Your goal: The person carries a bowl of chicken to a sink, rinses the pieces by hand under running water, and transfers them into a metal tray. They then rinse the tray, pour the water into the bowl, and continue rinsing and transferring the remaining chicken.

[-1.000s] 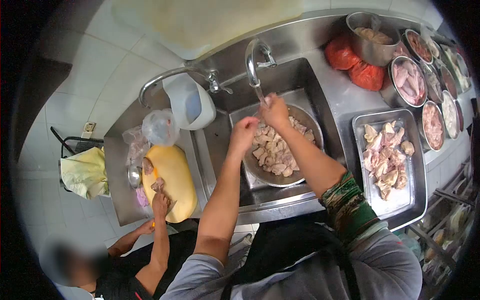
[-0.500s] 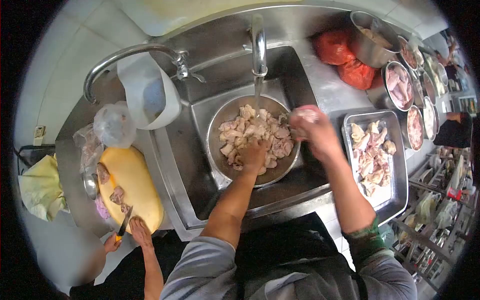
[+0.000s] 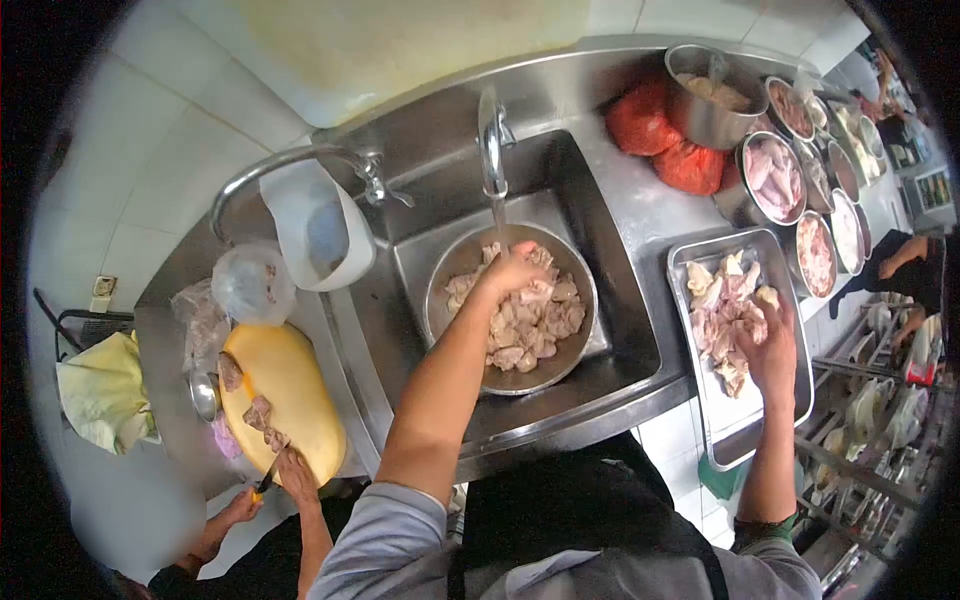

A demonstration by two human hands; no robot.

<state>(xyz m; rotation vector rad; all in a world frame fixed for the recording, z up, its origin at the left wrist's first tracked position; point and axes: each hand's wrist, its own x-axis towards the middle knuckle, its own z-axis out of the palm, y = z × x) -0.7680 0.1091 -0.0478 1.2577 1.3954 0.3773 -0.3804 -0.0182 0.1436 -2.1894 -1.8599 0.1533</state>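
Observation:
A round metal bowl (image 3: 437,335) stands in the sink, full of pale cut chicken pieces (image 3: 530,325). My left hand (image 3: 513,272) is in the bowl, fingers curled around some chicken under the running tap (image 3: 492,160); a reddish bit shows by the fingers, which are partly hidden. On the right, my right hand (image 3: 773,350) is over a rectangular metal tray (image 3: 718,437), its fingers bent around chicken on the pile of pieces (image 3: 718,310) there. How firmly it grips is hard to see.
Left of the sink, another person's hands (image 3: 298,475) cut meat with a knife on a yellow board (image 3: 300,375). A white plastic container (image 3: 350,235) and a second tap (image 3: 290,155) stand behind. Red bags (image 3: 640,120) and several metal bowls of meat (image 3: 773,178) line the right counter.
My right hand has moved from beside the bowl, where it held a blurred pinkish piece, to the tray on the right. My left hand has shifted towards the back of the bowl. The view has tilted.

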